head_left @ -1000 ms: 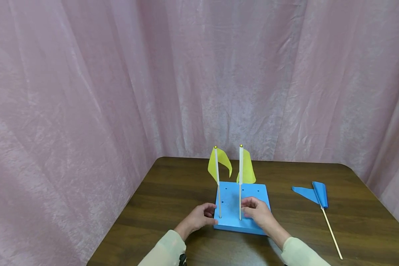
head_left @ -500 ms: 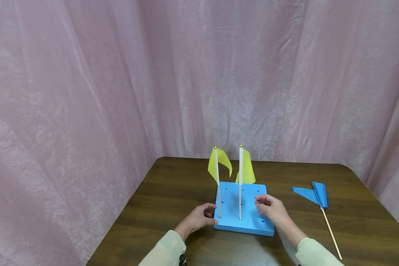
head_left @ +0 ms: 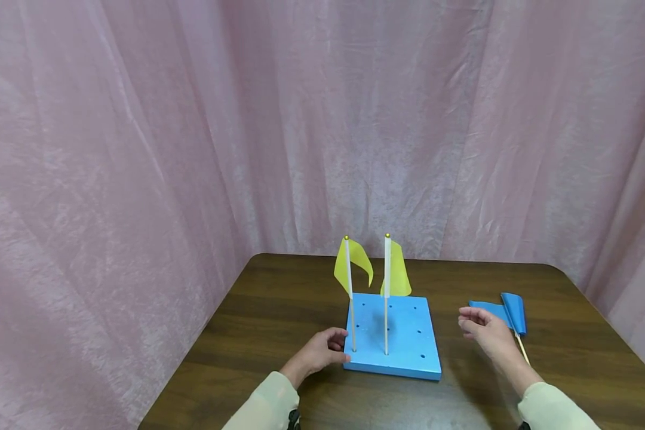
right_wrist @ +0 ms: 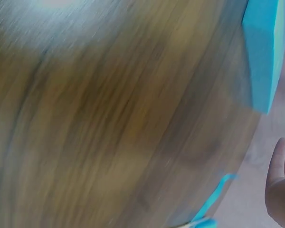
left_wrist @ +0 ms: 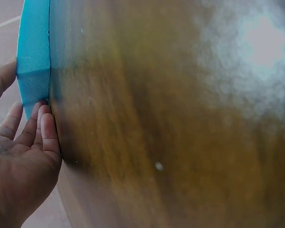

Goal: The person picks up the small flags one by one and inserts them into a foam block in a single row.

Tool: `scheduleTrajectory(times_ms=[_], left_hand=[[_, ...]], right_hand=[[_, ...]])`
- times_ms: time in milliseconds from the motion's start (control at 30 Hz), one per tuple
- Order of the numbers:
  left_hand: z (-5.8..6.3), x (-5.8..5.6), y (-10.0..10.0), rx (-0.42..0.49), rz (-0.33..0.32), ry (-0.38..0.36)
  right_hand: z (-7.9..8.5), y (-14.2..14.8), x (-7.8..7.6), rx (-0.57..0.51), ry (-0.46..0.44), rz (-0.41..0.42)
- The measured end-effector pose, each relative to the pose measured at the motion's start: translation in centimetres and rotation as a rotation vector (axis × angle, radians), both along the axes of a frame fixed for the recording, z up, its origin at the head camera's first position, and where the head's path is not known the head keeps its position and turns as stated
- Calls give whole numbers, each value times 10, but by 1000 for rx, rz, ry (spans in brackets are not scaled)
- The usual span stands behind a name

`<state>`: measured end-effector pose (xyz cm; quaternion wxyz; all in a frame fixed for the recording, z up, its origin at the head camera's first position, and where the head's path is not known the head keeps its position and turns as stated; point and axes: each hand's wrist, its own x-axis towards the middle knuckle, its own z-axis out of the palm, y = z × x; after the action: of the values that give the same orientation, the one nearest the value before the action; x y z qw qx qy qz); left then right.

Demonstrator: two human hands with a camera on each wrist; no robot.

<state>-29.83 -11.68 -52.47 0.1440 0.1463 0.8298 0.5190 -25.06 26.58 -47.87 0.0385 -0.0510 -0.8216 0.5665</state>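
Observation:
A square blue pegboard (head_left: pixel 408 358) with several small holes lies on the table. Two yellow flags stand upright in its front holes: one flag (head_left: pixel 359 255) at the left, the other flag (head_left: pixel 399 272) at the front middle. My left hand (head_left: pixel 318 352) rests its fingertips against the board's left side (left_wrist: pixel 34 47), fingers loosely bent. Right of the board, my right hand (head_left: pixel 491 339) hovers over the table with nothing in it, fingers relaxed. Close beyond it lies a blue flag (head_left: pixel 516 313), its wooden stick partly hidden behind the hand and forearm. The right wrist view catches only a bit of this blue flag (right_wrist: pixel 213 197).
A dark wooden table (head_left: pixel 279 292) bears everything, its far edge running behind the flags. Pink curtains (head_left: pixel 355 119) hang behind the table and along both sides. The upright flags rise well above the board.
My right hand has left the stick of the middle yellow flag and moved right, across the board to beside the blue flag. My left hand has stayed at the board's edge.

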Motion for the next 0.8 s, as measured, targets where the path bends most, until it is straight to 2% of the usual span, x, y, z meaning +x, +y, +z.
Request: scheduleTrajectory(times_ms=[233,567,800], left_hand=[[-1,-1,1,-4,-6,6],[-3,-3,0,-24,8,-33],[-1,-3,0,-11,-4,-22]], right_hand=[[1,34,7,50,30,-49],[0,71,14,246,24,-144],[0,97,23,392,16,-213]])
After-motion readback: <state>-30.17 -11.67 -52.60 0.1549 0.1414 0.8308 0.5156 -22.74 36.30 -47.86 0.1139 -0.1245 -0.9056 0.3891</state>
